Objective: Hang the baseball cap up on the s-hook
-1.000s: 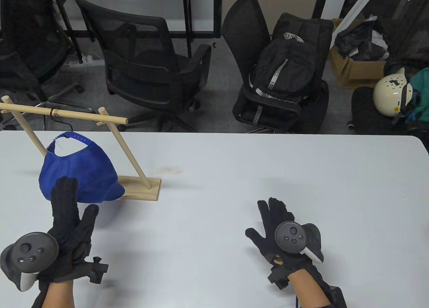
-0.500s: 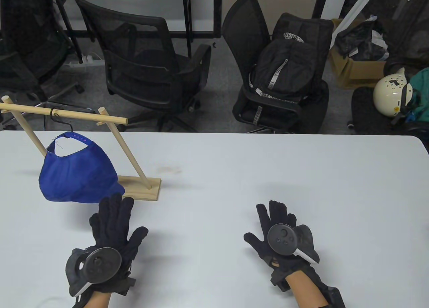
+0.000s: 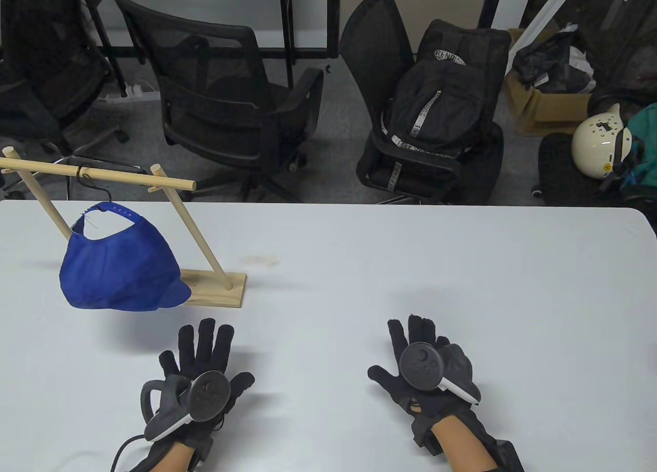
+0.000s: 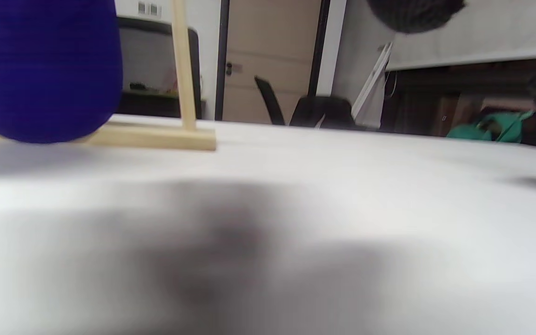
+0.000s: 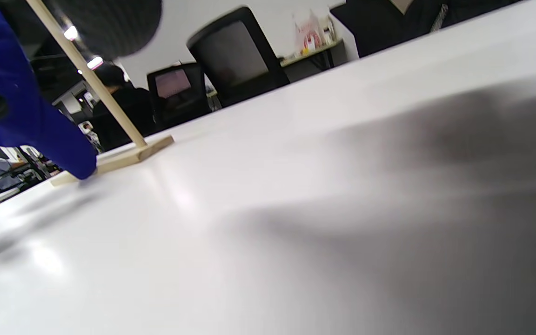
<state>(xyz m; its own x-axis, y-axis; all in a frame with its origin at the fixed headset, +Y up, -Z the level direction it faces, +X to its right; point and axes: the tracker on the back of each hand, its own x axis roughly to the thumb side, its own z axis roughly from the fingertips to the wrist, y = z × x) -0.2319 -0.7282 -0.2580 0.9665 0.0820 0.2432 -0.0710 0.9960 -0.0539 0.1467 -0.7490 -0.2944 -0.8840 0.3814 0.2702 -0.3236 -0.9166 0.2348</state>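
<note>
A blue baseball cap (image 3: 120, 272) hangs by its back strap from a black s-hook (image 3: 92, 187) on the crossbar of a wooden rack (image 3: 215, 287) at the table's left. The cap also shows in the left wrist view (image 4: 44, 70) and the right wrist view (image 5: 26, 111). My left hand (image 3: 203, 356) lies flat on the table with fingers spread, below and right of the cap, holding nothing. My right hand (image 3: 410, 346) lies flat and open at the centre right, also empty.
The white table (image 3: 410, 267) spreads to the right of the rack. Behind its far edge stand black office chairs (image 3: 226, 107), one holding a black backpack (image 3: 436, 107). A white helmet (image 3: 598, 141) sits at the far right.
My left hand has drawn back from the cap, moved right and turned palm down flat on the table. My right hand has barely shifted. The cap stays hanging on the hook.
</note>
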